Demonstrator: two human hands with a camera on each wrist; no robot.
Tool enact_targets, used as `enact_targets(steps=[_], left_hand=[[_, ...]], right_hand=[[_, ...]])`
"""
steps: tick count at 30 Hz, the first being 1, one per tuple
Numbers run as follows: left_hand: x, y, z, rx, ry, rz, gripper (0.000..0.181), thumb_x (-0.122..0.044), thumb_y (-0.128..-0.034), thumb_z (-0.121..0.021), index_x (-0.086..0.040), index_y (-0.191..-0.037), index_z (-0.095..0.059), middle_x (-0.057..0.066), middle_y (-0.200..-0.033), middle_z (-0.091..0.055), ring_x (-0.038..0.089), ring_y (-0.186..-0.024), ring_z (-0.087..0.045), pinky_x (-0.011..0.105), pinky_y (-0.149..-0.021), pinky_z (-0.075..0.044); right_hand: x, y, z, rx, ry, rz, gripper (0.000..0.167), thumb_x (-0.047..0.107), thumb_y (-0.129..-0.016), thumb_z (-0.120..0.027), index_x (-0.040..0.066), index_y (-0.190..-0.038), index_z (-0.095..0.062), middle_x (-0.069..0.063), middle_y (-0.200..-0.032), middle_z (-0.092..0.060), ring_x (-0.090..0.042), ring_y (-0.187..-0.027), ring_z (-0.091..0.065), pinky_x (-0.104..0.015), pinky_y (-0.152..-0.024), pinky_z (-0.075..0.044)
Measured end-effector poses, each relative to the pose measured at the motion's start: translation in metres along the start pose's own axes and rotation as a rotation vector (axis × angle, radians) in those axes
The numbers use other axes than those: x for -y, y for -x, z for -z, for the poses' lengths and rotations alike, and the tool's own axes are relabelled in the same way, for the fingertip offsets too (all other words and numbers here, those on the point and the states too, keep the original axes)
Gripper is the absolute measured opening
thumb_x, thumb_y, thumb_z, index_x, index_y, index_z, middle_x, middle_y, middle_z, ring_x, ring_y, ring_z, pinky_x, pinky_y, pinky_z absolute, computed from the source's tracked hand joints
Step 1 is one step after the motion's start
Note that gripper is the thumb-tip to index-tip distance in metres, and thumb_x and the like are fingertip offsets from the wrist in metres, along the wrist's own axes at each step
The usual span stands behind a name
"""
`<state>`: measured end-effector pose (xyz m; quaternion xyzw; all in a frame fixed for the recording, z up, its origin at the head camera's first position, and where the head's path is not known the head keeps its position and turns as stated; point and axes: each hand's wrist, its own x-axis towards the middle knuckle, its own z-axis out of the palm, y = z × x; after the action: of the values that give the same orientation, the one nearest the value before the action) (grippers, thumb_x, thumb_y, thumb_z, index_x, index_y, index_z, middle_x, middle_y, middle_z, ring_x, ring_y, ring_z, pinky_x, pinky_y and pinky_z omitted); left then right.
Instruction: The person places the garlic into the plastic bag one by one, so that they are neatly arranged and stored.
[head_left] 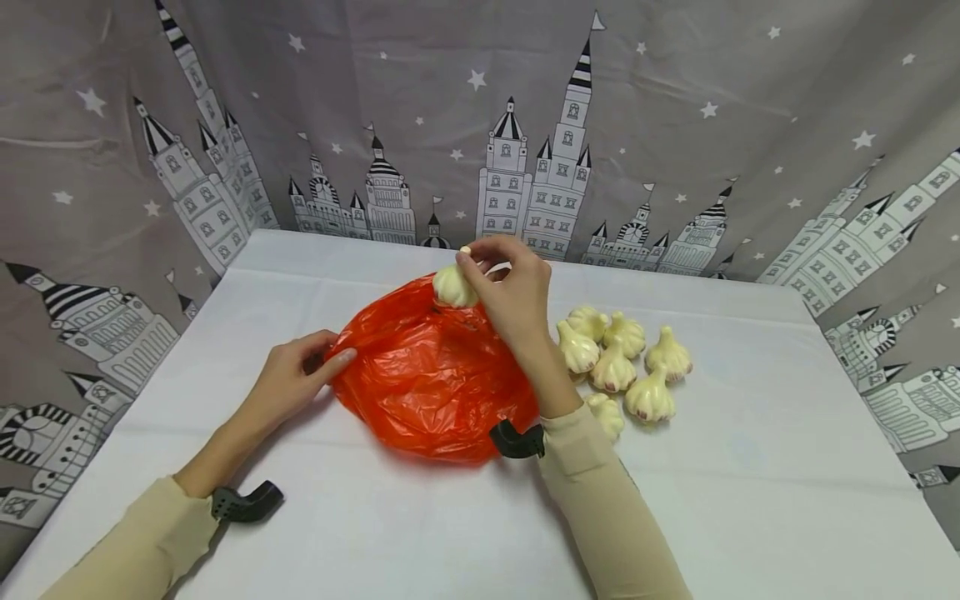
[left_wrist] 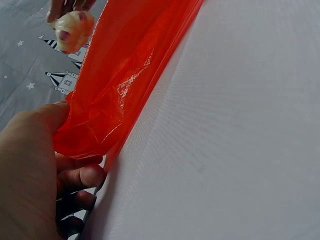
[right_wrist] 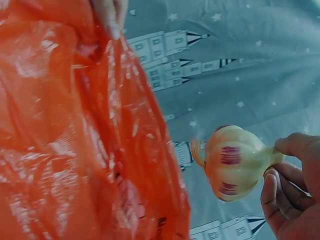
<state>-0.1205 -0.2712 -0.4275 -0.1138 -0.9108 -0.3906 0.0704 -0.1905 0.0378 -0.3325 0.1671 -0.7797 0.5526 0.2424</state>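
A red plastic bag point(head_left: 427, 383) lies crumpled on the white table, its left edge pinched by my left hand point(head_left: 300, 375). In the left wrist view the thumb and fingers of that hand point(left_wrist: 35, 160) hold the film of the bag point(left_wrist: 107, 100). Above the far edge of the bag, my right hand point(head_left: 513, 292) pinches a garlic bulb point(head_left: 454, 287) by its stem. The right wrist view shows this bulb point(right_wrist: 235, 162) with purple patches and a tuft of roots, apart from the bag point(right_wrist: 65, 130).
Several more garlic bulbs point(head_left: 615, 367) lie grouped on the table point(head_left: 750, 467), to the right of my right forearm. A grey curtain point(head_left: 435, 100) printed with castles and stars hangs behind the table. Each wrist wears a black mount point(head_left: 246, 502).
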Motion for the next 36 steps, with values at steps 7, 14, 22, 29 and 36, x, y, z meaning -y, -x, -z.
enact_targets(steps=[7,14,22,29,36], left_hand=[[0.001,0.001,-0.001,0.0,0.015,-0.009,0.023,-0.03,-0.1023,-0.071,-0.013,-0.117,-0.074,0.002,-0.084,-0.07,0.013,-0.072,-0.06,0.021,-0.064,-0.049],[0.0,0.0,-0.001,0.007,0.007,0.022,0.026,-0.034,-0.1028,-0.07,-0.013,-0.118,-0.073,0.001,-0.087,-0.07,0.015,-0.075,-0.06,0.021,-0.066,-0.051],[0.0,0.0,-0.001,0.01,0.0,0.019,0.028,-0.034,-0.103,-0.07,-0.012,-0.119,-0.073,0.003,-0.088,-0.071,0.016,-0.075,-0.06,0.021,-0.066,-0.051],[0.001,0.0,-0.002,0.011,-0.012,0.017,0.028,-0.034,-0.1028,-0.07,-0.012,-0.12,-0.073,0.002,-0.087,-0.07,0.016,-0.075,-0.059,0.021,-0.066,-0.05],[0.001,0.001,-0.002,0.01,-0.01,0.021,0.027,-0.035,-0.1027,-0.07,-0.013,-0.118,-0.073,0.002,-0.087,-0.07,0.016,-0.075,-0.059,0.021,-0.065,-0.05]], right_hand=[[-0.013,0.006,-0.008,0.016,0.032,-0.028,0.016,0.019,-0.094,-0.081,0.004,-0.101,-0.079,-0.008,-0.091,-0.075,-0.018,-0.08,-0.07,-0.03,-0.07,-0.059],[-0.028,0.009,-0.018,0.054,0.057,-0.036,0.014,0.016,-0.094,-0.08,0.003,-0.1,-0.078,-0.009,-0.087,-0.075,-0.02,-0.079,-0.07,-0.029,-0.07,-0.059],[-0.044,0.018,-0.026,0.097,0.114,-0.072,0.013,0.013,-0.093,-0.081,0.003,-0.1,-0.078,-0.01,-0.088,-0.075,-0.021,-0.078,-0.071,-0.028,-0.071,-0.059],[-0.052,0.023,-0.03,0.119,0.166,-0.089,0.013,0.014,-0.094,-0.08,0.003,-0.1,-0.078,-0.01,-0.088,-0.074,-0.021,-0.079,-0.071,-0.024,-0.071,-0.057],[-0.051,0.021,-0.027,0.117,0.19,-0.081,0.016,0.017,-0.094,-0.08,0.003,-0.101,-0.079,-0.011,-0.089,-0.074,-0.023,-0.079,-0.069,-0.026,-0.072,-0.053]])
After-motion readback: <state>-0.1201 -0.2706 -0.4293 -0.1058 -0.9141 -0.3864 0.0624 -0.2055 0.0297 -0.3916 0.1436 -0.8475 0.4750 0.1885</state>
